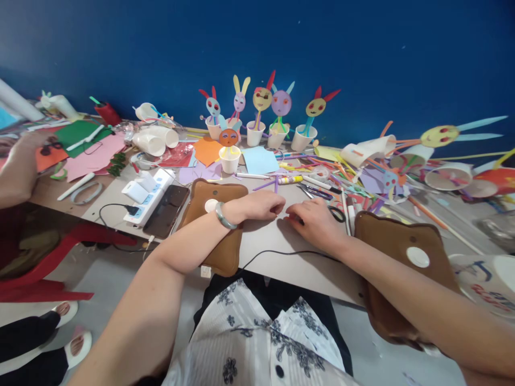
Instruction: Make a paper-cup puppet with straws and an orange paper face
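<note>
My left hand (263, 206), with a bangle (225, 215) at its wrist, is closed above the table edge of a brown hot-water bag (213, 236). A bent purple pipe cleaner (277, 184) sticks up from behind its fingers and appears to be in their grip. A short gap away, my right hand (317, 222) has its fingers curled down near the tabletop; what they hold, if anything, is hidden. Black-handled scissors (337, 214) lie just beyond it. A paper cup (230, 161) bearing an orange rabbit face (229, 138) stands behind the hands.
Several rabbit-faced cups (277, 135) line the blue wall. Pens, paper and pipe cleaners (333, 169) clutter the right back. Left are a phone (166, 210) and a power strip (151, 197). A second brown bag (396, 244) lies right. Another person's arm (18, 166) is far left.
</note>
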Available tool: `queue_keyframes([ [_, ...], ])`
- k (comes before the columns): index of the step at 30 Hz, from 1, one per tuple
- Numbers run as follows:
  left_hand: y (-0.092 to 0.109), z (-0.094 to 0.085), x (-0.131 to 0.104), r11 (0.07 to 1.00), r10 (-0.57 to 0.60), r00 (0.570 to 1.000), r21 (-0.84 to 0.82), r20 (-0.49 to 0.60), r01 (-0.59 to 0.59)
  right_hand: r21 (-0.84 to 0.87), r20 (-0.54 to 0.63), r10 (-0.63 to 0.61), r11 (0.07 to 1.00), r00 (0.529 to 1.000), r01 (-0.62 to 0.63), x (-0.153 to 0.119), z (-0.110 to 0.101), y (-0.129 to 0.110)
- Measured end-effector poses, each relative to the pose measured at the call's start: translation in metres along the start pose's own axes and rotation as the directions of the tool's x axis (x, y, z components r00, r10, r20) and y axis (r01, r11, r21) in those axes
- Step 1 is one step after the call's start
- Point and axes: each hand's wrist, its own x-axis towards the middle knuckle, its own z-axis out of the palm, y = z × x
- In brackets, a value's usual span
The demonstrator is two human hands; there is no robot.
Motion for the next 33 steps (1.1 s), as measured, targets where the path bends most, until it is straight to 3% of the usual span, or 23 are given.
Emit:
queue_keyframes([
  [8,-0.004,-0.001,0.001,0.992,-0.057,0.997,-0.117,-0.059,0.05,0.046,-0.013,0.033,0.998,0.999,-0.032,0.0,0.002,0.003],
  [16,-0.013,0.003,0.005,0.949,-0.105,0.994,-0.296,0.027,0.108,0.167,0.033,0.096,0.981,0.995,-0.1,0.004,-0.004,0.003],
  [23,-0.018,0.002,0.006,0.9,-0.091,0.995,-0.426,0.027,0.094,0.291,0.076,0.133,0.945,0.988,-0.149,0.007,-0.011,0.001],
  [27,-0.017,0.002,0.005,0.895,-0.116,0.99,-0.423,0.082,0.14,0.294,0.194,0.147,0.935,0.97,-0.2,0.007,-0.014,-0.001],
  [33,-0.013,0.001,0.004,0.926,-0.14,0.981,-0.333,0.137,0.179,0.22,0.427,0.153,0.938,0.891,-0.266,0.016,-0.019,-0.006],
])
